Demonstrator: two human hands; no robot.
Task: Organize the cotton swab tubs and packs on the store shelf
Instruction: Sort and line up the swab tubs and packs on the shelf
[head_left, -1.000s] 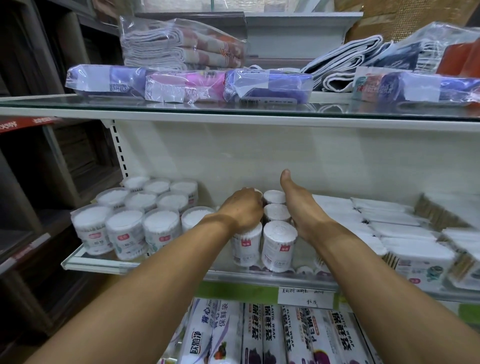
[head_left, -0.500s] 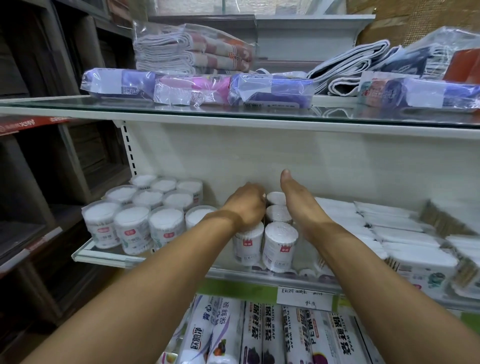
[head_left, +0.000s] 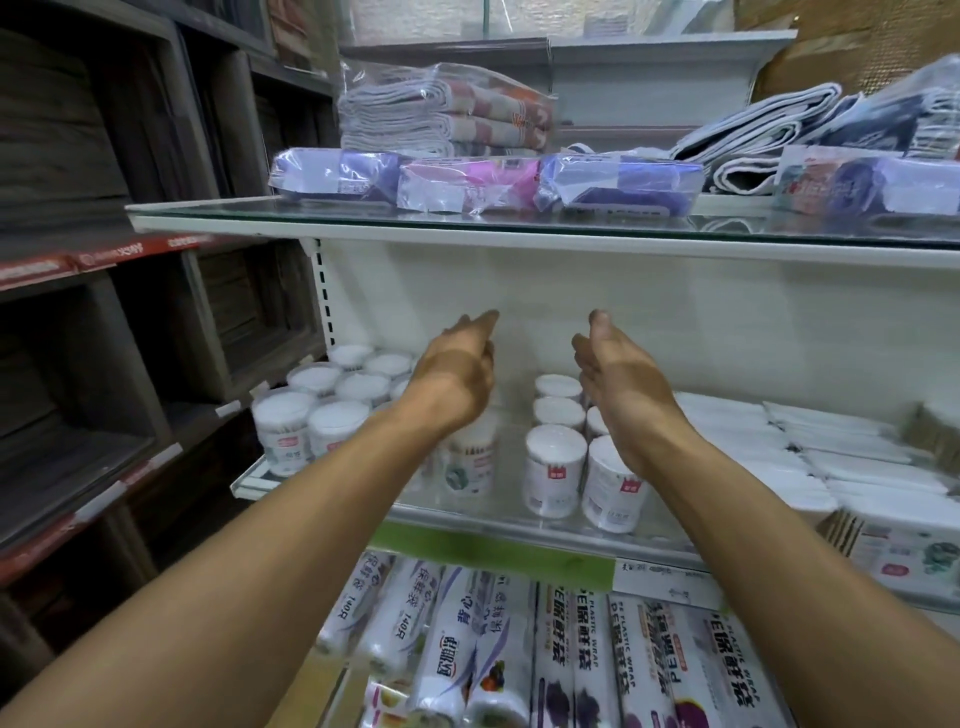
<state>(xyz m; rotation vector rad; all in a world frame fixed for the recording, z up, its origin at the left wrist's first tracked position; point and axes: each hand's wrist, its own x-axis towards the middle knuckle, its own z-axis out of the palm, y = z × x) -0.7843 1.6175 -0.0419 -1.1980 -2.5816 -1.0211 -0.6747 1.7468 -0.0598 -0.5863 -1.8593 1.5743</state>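
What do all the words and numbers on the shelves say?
"PE保鲜袋" and "PLASTIC WRAP": plastic wrap rolls, bottom shelf.
"140R": white roll, bottom left.
"欧雅净": bag roll.
Red labels on the cotton swab tubs: too small to read.
Handwritten price tag: blurred.
Red strips on the left shelving: blurred.

White-topped clear cotton swab tubs (head_left: 555, 470) carry small red labels; the shelf edge strip (head_left: 493, 558) is green.

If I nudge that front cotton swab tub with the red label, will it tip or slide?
The front tub stands tall and narrow, so a push near its top would probably tip it. It looks light and smooth-walled, so a low push would likely slide it on the glossy shelf.
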